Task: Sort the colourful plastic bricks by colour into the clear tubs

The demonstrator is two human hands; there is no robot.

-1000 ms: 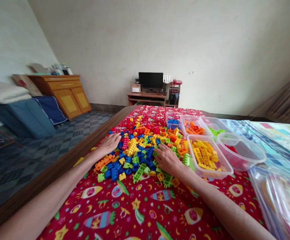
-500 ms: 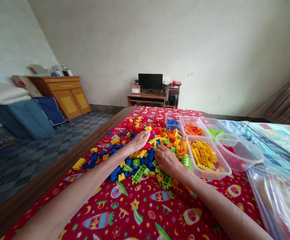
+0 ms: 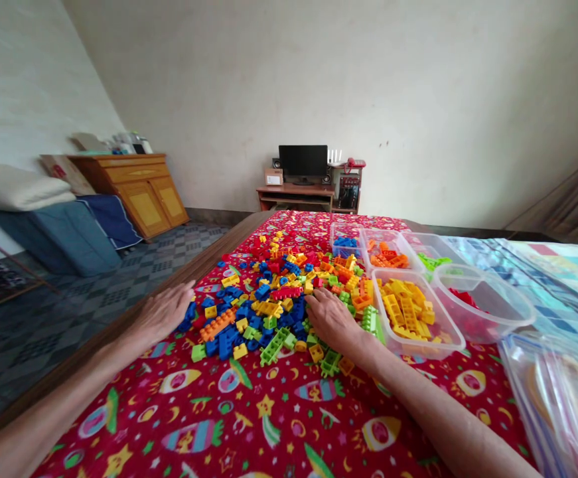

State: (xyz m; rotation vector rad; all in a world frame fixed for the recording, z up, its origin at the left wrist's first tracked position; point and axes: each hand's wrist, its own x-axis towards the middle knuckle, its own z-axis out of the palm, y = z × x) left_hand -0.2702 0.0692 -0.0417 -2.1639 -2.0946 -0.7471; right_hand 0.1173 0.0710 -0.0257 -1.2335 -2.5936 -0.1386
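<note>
A heap of small plastic bricks [image 3: 279, 292] in red, blue, yellow, orange and green lies on a red patterned tablecloth [image 3: 269, 418]. My left hand [image 3: 162, 312] lies flat and open at the heap's left edge, near the table's left side, fingers touching blue bricks. My right hand [image 3: 331, 317] rests palm down on the heap's right part, fingers spread, holding nothing. Beside it stands a clear tub of yellow bricks [image 3: 408, 312].
Further clear tubs hold blue bricks [image 3: 344, 243], orange bricks [image 3: 385, 255], green bricks [image 3: 431, 260] and red bricks [image 3: 482, 305]. A plastic bag [image 3: 562, 398] lies at the right. The table's wooden left edge [image 3: 119, 325] drops to a tiled floor.
My left hand swept from the middle of the heap back to its left edge near the table's side. Bricks on the left were pushed about. My right hand barely moved.
</note>
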